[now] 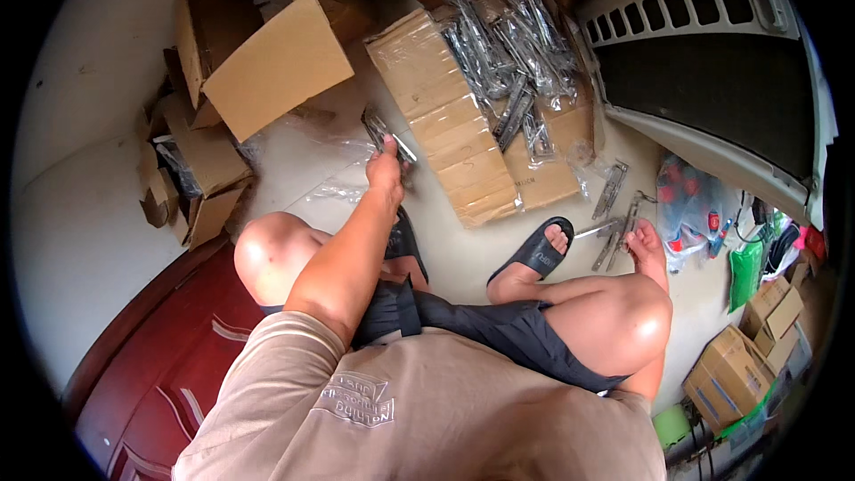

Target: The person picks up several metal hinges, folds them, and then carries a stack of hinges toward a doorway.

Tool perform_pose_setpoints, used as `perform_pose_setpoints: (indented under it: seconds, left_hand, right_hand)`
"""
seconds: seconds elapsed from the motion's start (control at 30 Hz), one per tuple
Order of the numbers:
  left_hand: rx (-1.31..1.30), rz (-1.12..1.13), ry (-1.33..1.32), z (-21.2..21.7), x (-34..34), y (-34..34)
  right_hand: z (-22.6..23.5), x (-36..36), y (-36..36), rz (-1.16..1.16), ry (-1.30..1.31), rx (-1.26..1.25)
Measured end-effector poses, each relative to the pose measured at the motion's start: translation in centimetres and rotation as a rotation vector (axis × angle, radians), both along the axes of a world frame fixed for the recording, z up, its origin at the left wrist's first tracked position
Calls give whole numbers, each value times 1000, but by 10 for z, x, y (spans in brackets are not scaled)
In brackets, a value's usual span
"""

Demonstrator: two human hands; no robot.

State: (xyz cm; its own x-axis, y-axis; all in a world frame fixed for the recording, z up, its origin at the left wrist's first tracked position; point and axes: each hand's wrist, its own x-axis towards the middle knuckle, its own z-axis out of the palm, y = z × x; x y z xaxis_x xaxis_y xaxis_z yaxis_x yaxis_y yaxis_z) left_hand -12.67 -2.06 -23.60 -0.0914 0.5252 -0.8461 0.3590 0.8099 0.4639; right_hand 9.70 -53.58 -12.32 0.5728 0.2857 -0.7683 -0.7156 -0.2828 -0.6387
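Beige shirt (pixel 419 410) lowest; beyond it, left hand (pixel 386 169) is closed around a plastic-wrapped metal hinge (pixel 385 132). Right hand (pixel 646 245) touches bare grey metal hinges (pixel 614 236); its grip unclear.

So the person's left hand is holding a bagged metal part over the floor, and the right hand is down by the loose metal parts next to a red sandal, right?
Not quite: the sandal is black, as the head view shows. The left hand does hold a bagged metal part, and the right hand is by the loose metal parts.

Shiny metal hinges (pixel 614 189), matt cardboard box (pixel 276 67)
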Motion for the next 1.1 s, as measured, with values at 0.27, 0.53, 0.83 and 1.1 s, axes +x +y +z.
perform_pose_setpoints:
  seconds: [0.27, 0.53, 0.83, 1.1]
  left_hand:
    - [75, -363, 205, -12, -1, -8]
    - [449, -382, 630, 29, 16, 4]
    - [-438, -610, -918, 231, 82, -46]
    - [-334, -871, -727, 245, 84, -26]
  right_hand:
    - [93, 74, 139, 784, -9, -39]
    - [120, 65, 266, 814, -65, 54]
    - [147, 5, 347, 369, -7, 127]
    - [157, 9, 338, 407, -131, 111]
